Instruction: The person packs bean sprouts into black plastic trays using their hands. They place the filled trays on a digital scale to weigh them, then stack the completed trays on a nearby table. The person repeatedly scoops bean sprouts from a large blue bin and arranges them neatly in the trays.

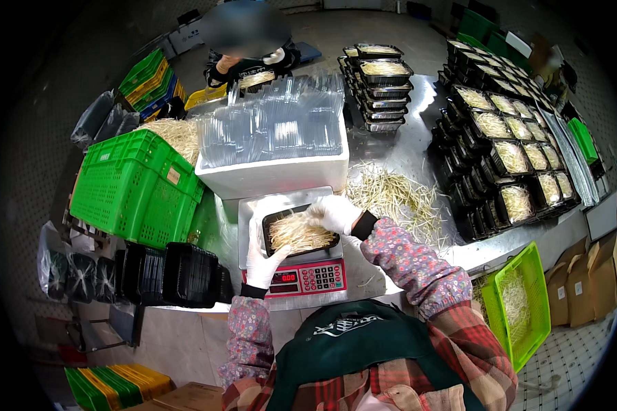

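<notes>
A black plastic tray (pixel 330 244) filled with pale bean sprouts (pixel 296 231) is on the steel top of a red-fronted digital scale (pixel 307 279). My left hand (pixel 262 266), in a white glove, grips the tray's left side, its thumb over the near corner. At the far right corner, my white-gloved right hand (pixel 336 214) has its fingers closed against the sprouts, partly hiding them. A loose heap of bean sprouts (pixel 397 198) lies on the metal table to the right of the scale.
A white foam box (pixel 274 172) of clear lids stands behind the scale. Left are a green crate (pixel 134 188) and stacked black trays (pixel 188 274). Filled trays (pixel 511 157) crowd the right; another stack (pixel 384 85) stands farther back. Across the table a person (pixel 247 58) handles a tray.
</notes>
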Tool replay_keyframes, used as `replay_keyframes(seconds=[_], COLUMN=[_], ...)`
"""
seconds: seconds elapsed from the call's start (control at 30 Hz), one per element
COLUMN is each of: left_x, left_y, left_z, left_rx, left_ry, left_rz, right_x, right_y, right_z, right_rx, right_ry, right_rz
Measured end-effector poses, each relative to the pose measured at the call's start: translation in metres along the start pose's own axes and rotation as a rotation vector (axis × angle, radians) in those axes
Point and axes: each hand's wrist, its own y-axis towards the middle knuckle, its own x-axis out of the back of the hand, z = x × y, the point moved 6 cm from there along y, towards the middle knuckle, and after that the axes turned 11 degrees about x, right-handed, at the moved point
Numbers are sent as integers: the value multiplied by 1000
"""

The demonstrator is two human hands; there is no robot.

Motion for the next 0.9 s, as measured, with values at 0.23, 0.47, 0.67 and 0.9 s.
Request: replay_keyframes(seconds=[0.23, 0.47, 0.67, 0.9], left_x=[-13, -62, -55, -92], left_y=[-10, 41, 71, 25], left_z=[-41, 10, 14, -92], left_rx=[-371, -285, -326, -485], left_ry=[804, 1204, 1287, 1060], left_rz=[-80, 169, 266, 154], right_x=[-3, -79, -62, 8], right_y=[-16, -7, 11, -135], right_z=[-15, -1, -11, -26], right_rx=[110, -142, -237, -7], right_ry=[24, -104, 73, -198], right_rz=[-284, -208, 25, -423])
